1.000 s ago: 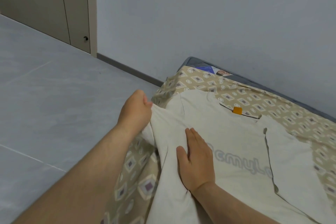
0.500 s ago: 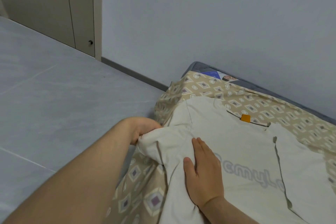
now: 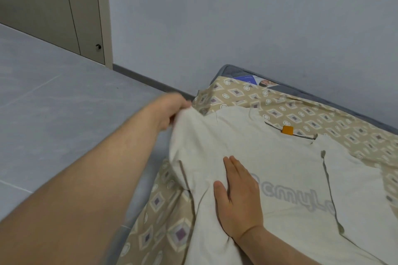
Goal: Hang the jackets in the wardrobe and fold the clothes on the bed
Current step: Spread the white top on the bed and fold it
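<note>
T-shirt (image 3: 269,157) lies cream and spread on the patterned bed (image 3: 323,118) — left hand (image 3: 172,109) pinches its lifted edge, right hand (image 3: 239,196) presses flat, fingers straight.

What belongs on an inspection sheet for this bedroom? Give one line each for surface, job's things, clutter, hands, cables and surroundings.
Surface: bed under a beige diamond-patterned sheet.
Job's things: cream T-shirt spread on the bed, its right-hand side folded in; orange neck label showing.
Clutter: printed card at the bed's far corner.
Hands: left hand, blurred, pinches the T-shirt's raised edge; right hand presses flat on it.
Cables: nothing seen.
Surroundings: grey tiled floor, pale wall, shut beige doors.
</note>
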Demonstrator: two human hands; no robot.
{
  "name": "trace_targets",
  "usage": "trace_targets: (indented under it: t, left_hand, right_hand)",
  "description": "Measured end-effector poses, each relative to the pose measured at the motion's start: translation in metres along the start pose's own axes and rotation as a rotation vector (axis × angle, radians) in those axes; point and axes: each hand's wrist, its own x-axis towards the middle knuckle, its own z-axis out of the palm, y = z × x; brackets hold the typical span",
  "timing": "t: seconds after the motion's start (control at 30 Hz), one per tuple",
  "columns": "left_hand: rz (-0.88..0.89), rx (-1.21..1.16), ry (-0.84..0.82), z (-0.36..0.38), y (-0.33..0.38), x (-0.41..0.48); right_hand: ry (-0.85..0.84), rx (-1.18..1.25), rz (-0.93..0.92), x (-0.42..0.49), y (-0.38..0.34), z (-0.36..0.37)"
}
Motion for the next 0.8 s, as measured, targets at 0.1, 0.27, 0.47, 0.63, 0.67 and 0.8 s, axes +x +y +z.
trace_targets:
  t: [0.1,0.27,0.47,0.63,0.67,0.8]
  left_hand:
    - [0.471,0.541,0.416,0.0,0.03,0.004]
    - [0.094,0.552,0.409,0.013,-0.048,-0.005]
    - [-0.344,-0.525,0.094,0.029,-0.125,-0.074]
    - [-0.279,-0.823,0.09,0.032,-0.121,-0.1]
    - [-0.262,-0.944,0.089,0.03,-0.119,-0.103]
    - [-0.348,-1.059,0.299,0.032,-0.126,-0.119]
  right_hand:
    - [-0.004,0.009,0.001,0.0,0.002,0.001]
    - [-0.005,0.026,0.028,-0.001,0.001,-0.001]
    - [-0.001,0.019,0.028,0.0,-0.001,-0.001]
    - [0.002,0.016,0.036,0.0,-0.002,-0.002]
    - [0.003,0.017,0.039,0.0,-0.003,-0.003]
    - [0.007,0.007,0.039,0.001,-0.002,-0.002]
